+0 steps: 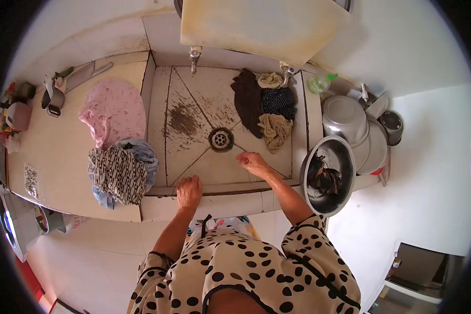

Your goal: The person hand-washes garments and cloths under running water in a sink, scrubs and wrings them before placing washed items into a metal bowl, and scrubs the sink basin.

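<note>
My left hand (pixel 189 191) rests on the front edge of the tiled sink (pixel 214 201), its fingers curled over the rim; whether it holds anything is hidden. Over the sink floor, right of and below the round drain (pixel 221 139), is my right hand (pixel 253 163) with its fingers drawn together; nothing large shows in them. Brown dirt (pixel 183 120) is smeared left of the drain. Along the sink's right side lie a dark brown cloth (pixel 247 99), a dark dotted cloth (pixel 278 102) and a tan cloth (pixel 275 131).
A metal basin (pixel 307 180) with dark wet cloth stands on the right ledge, near my right forearm. Metal pots (pixel 344 118) and a green-topped bottle (pixel 319 83) are behind it. Pink cloth (pixel 115 110) and patterned cloth (pixel 118 175) lie left. Two taps (pixel 194 58) are at the back.
</note>
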`<action>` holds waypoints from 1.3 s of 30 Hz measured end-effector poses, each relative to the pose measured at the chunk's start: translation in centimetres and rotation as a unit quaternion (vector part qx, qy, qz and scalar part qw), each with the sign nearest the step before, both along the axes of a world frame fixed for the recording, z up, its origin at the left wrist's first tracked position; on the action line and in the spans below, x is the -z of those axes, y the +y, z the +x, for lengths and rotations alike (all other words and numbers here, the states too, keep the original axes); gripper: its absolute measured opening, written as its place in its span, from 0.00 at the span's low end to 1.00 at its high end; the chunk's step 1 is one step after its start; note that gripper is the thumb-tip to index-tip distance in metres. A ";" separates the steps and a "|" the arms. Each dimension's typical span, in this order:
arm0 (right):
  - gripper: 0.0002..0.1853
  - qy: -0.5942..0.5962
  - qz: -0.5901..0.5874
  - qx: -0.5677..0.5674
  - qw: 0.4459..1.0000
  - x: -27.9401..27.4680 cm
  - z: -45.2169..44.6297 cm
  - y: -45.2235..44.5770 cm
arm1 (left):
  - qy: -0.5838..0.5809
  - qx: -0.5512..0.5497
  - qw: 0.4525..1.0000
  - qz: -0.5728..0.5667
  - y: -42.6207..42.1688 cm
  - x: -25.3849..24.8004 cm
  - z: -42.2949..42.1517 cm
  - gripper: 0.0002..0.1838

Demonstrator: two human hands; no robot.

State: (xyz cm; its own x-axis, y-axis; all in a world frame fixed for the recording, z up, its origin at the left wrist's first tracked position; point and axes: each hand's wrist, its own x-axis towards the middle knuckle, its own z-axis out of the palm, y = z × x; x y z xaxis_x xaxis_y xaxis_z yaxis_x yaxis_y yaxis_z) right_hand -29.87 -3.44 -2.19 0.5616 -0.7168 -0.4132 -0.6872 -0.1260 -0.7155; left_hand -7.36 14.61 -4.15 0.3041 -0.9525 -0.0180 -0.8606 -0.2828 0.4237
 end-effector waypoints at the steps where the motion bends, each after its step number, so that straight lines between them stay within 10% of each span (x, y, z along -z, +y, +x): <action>1: 0.11 -0.005 0.013 0.017 1.000 0.1 0.1 -0.2 | 0.007 -0.002 1.000 0.011 0.0 -0.1 0.0 0.06; 12: 0.12 -0.034 -0.079 0.125 0.988 1.5 -1.1 -10.9 | 0.041 -0.017 0.997 0.067 -0.5 -0.9 -0.1 0.06; 20: 0.21 0.010 -0.502 0.089 0.860 3.1 -1.1 -23.7 | 0.030 -0.029 0.999 0.014 -0.9 -0.6 -0.3 0.03; 29: 0.42 0.344 -0.219 0.104 0.907 5.7 0.2 -30.9 | 0.029 -0.046 0.998 0.029 -1.0 -0.4 -0.3 0.03; 33: 0.39 0.302 -0.154 0.159 0.927 9.8 -1.8 -34.7 | 0.032 -0.036 0.999 -0.001 -1.0 -0.5 -0.2 0.03; 34: 0.39 0.115 -0.139 0.226 0.957 5.2 -0.3 -32.2 | 0.032 -0.032 0.999 -0.010 -1.2 -0.5 -0.2 0.03; 37: 0.32 0.156 -0.485 0.137 0.850 8.3 -2.3 -30.6 | 0.027 -0.030 0.997 0.068 -1.5 -1.6 -0.2 0.03; 39: 0.24 0.121 -0.463 0.186 0.858 6.5 -2.0 -29.3 | 0.021 -0.027 0.997 0.068 -1.5 -1.5 -0.2 0.03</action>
